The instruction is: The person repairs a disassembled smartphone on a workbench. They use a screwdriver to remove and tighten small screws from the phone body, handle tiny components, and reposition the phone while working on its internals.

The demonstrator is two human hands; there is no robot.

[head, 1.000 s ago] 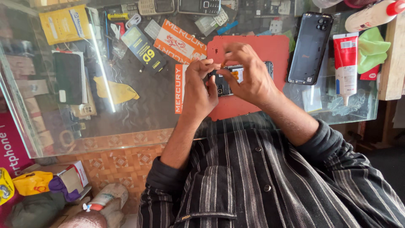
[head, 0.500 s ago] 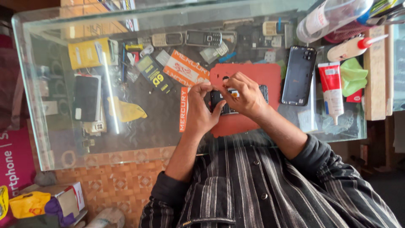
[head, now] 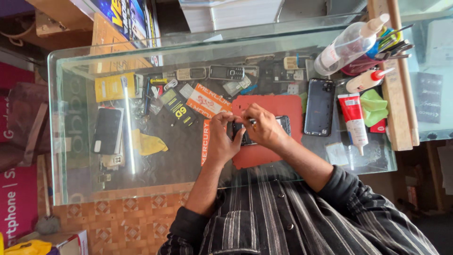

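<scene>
A dark opened phone (head: 284, 123) lies on a red mat (head: 278, 106) on the glass counter (head: 80, 141). My left hand (head: 221, 141) grips the phone's left end, fingers curled over its edge. Over the phone's middle, my right hand (head: 262, 127) pinches a small thin tool (head: 250, 122), tip down on the phone. Both hands touch each other above the mat, and they hide most of the phone.
A black phone (head: 319, 106) lies right of the mat, then a red-and-white tube (head: 353, 122), a green cloth (head: 373, 106), a spray bottle (head: 347, 45) and a wooden board (head: 398, 94). Under the glass at left lie old handsets (head: 226, 72), yellow packets (head: 113, 86) and orange cards (head: 206, 101).
The view has pulled back and up, so more of the counter and its far edge shows. Both hands stay on the phone over the red mat.
</scene>
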